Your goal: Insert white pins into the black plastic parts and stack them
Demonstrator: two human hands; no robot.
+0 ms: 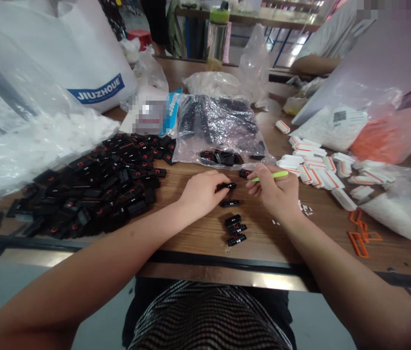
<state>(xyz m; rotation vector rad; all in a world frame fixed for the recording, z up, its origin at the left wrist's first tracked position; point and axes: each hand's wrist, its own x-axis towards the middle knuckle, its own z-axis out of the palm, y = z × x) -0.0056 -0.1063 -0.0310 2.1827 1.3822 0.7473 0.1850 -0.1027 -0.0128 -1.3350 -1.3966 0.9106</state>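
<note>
My left hand point(205, 193) pinches a small black plastic connector housing point(230, 185) above the wooden table. In my right hand point(276, 192) is a thin pick tool with a yellow-green handle point(278, 174); its metal shaft reaches left to the housing, though whether the tip is inside it I cannot tell. Just below my hands several more black housings point(232, 222) lie in a loose column, some with white spots in their cavities. Beside my right wrist are tiny white pieces point(304, 208).
A big heap of black housings point(107, 180) covers the left side. White parts with orange seals point(316, 167) and orange rings point(358, 243) lie on the right. A clear bag of black parts point(220, 121) sits ahead. Behind stands a bottle point(217, 41); a co-worker's arm point(315, 65) shows far right.
</note>
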